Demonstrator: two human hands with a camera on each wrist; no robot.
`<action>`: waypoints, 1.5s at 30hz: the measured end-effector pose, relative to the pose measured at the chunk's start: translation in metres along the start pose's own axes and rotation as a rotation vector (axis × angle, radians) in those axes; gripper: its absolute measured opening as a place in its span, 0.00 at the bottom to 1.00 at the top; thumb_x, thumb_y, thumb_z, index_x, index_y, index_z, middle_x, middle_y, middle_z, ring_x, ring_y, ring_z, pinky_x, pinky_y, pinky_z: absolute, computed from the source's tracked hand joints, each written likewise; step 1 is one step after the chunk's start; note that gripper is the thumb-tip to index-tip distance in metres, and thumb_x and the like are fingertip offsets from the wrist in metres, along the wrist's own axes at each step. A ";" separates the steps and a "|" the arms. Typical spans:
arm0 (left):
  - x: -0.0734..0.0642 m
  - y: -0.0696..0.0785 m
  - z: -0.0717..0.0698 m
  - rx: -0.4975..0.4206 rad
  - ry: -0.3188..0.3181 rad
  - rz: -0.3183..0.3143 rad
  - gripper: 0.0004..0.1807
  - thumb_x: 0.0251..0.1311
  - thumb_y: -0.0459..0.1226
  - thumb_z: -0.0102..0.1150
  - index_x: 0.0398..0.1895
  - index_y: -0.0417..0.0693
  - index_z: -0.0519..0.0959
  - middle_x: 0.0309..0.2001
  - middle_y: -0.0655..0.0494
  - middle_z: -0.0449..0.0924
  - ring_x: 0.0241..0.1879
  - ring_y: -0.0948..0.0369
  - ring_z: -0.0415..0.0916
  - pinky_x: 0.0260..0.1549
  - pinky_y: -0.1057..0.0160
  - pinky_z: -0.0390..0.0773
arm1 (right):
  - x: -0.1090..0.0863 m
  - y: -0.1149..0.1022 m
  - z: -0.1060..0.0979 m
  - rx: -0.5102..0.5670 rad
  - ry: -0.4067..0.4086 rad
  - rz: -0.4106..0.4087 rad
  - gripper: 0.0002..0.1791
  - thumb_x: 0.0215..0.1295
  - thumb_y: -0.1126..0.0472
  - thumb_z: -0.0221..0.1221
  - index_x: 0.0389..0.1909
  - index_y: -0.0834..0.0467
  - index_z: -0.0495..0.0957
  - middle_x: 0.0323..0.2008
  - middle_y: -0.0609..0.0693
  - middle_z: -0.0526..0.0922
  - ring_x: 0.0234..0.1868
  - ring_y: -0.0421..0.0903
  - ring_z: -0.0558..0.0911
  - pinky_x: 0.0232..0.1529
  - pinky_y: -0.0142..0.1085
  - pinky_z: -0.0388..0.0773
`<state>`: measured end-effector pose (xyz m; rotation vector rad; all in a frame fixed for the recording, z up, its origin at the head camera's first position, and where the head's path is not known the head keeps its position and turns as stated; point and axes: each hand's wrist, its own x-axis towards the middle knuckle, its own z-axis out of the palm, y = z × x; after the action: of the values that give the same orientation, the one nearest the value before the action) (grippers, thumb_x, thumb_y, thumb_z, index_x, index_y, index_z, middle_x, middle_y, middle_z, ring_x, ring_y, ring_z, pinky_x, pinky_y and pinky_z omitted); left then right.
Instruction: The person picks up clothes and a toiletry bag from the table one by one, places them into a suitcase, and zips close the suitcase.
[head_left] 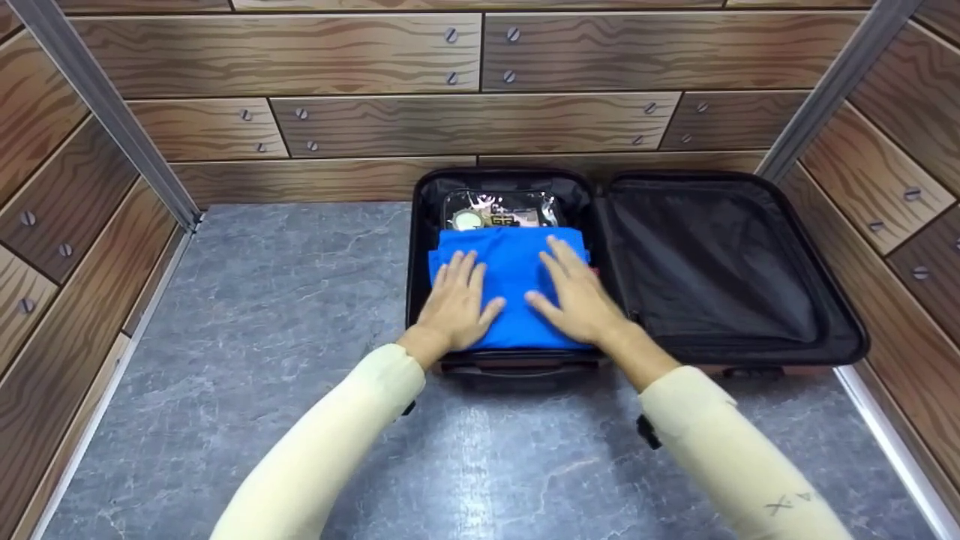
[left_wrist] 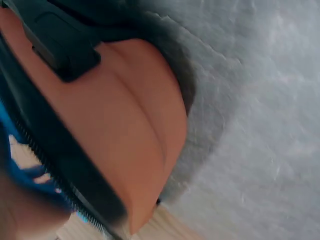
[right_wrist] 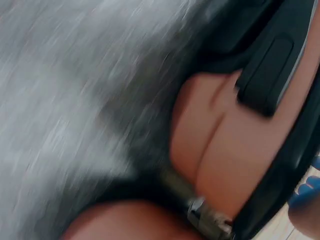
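Observation:
A folded blue cloth (head_left: 510,281) lies in the left half of an open suitcase (head_left: 415,300). My left hand (head_left: 456,306) rests on the cloth's left side, fingers straight and pointing away from me. On its right side is my right hand (head_left: 579,300), its fingers spread and extended. Behind the cloth sits a clear plastic pouch (head_left: 551,210) with a round white item (head_left: 468,220) and other small things inside. Both wrist views mostly show the suitcase's orange-pink shell (left_wrist: 115,115), its black handle and its zipped edge; only a blurred part of each hand appears there.
The suitcase's right half (head_left: 712,262), lined in black with a mesh-like cover, lies open beside the packed half. A grey marbled surface (head_left: 277,300) spreads under everything. Wood-patterned panels (head_left: 375,56) enclose the back and sides, with metal posts (head_left: 112,112) at the corners.

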<state>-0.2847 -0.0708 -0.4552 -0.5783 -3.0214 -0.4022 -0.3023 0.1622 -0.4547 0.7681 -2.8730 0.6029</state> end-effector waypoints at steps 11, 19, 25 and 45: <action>0.008 -0.004 0.008 0.043 -0.432 -0.147 0.45 0.70 0.68 0.17 0.80 0.56 0.27 0.79 0.58 0.15 0.78 0.52 0.13 0.75 0.45 0.27 | 0.006 -0.003 0.023 0.031 -0.299 0.093 0.45 0.77 0.37 0.38 0.79 0.63 0.37 0.80 0.59 0.29 0.80 0.58 0.29 0.76 0.58 0.29; 0.000 -0.005 -0.010 0.159 -0.403 -0.100 0.43 0.72 0.66 0.19 0.81 0.51 0.38 0.82 0.54 0.30 0.80 0.49 0.29 0.76 0.44 0.34 | 0.004 -0.001 0.034 0.048 -0.315 0.112 0.47 0.75 0.34 0.36 0.79 0.63 0.37 0.80 0.59 0.28 0.80 0.58 0.28 0.76 0.58 0.29; -0.006 -0.032 -0.029 0.267 -0.134 -0.096 0.45 0.71 0.67 0.25 0.80 0.45 0.49 0.80 0.48 0.48 0.80 0.46 0.40 0.75 0.41 0.38 | 0.006 0.004 0.044 0.049 -0.327 0.146 0.47 0.75 0.33 0.36 0.79 0.60 0.35 0.80 0.57 0.26 0.80 0.56 0.27 0.76 0.55 0.28; -0.021 -0.063 0.001 -0.148 -0.030 -0.521 0.31 0.77 0.52 0.31 0.68 0.38 0.65 0.67 0.37 0.67 0.69 0.39 0.61 0.63 0.35 0.61 | 0.001 0.003 0.027 0.079 -0.219 0.079 0.42 0.76 0.42 0.46 0.77 0.67 0.49 0.80 0.62 0.39 0.80 0.61 0.39 0.77 0.57 0.38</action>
<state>-0.2887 -0.1346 -0.4731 0.2183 -3.1549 -0.6409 -0.3051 0.1533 -0.4798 0.7791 -3.1086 0.6862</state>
